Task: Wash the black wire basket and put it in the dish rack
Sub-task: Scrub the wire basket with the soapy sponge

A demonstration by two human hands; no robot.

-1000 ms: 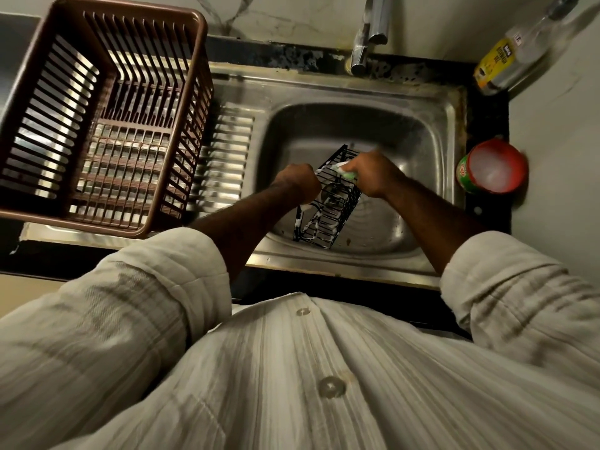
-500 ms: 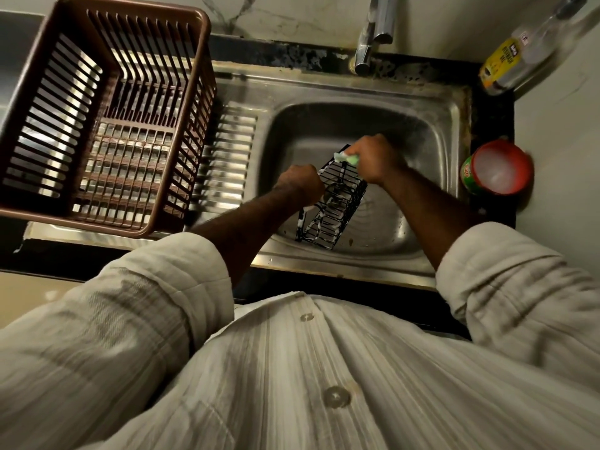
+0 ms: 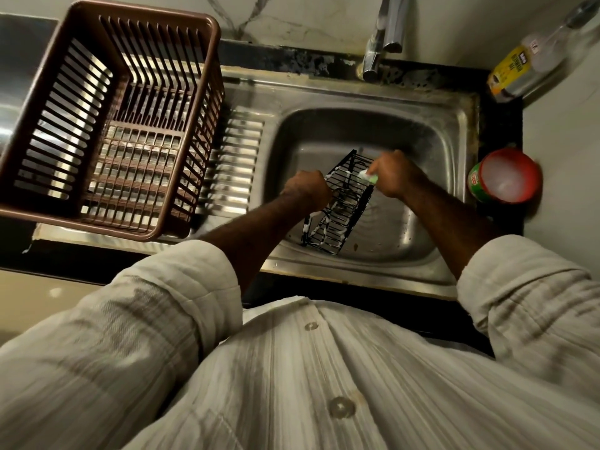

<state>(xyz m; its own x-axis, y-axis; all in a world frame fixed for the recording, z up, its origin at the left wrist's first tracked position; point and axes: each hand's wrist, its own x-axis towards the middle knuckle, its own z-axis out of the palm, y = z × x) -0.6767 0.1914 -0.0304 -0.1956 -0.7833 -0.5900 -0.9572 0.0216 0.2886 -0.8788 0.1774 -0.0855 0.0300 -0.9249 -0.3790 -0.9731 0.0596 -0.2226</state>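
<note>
The black wire basket (image 3: 336, 211) is held tilted over the steel sink basin (image 3: 431, 151), with white suds along its wires. My left hand (image 3: 306, 190) grips its left rim. My right hand (image 3: 391, 175) holds a green sponge (image 3: 370, 177) against the basket's upper right edge. The brown plastic dish rack (image 3: 107, 125) stands to the left on the sink's drainboard, with nothing in it.
The tap (image 3: 384, 37) hangs over the back of the sink. A red-lidded tub (image 3: 506, 180) sits on the counter to the right. A clear bottle with a yellow label (image 3: 526, 64) stands in the back right corner by the wall.
My right hand has slid the sponge along the basket's top edge, back and a little right. My left hand has kept its hold on the basket.
</note>
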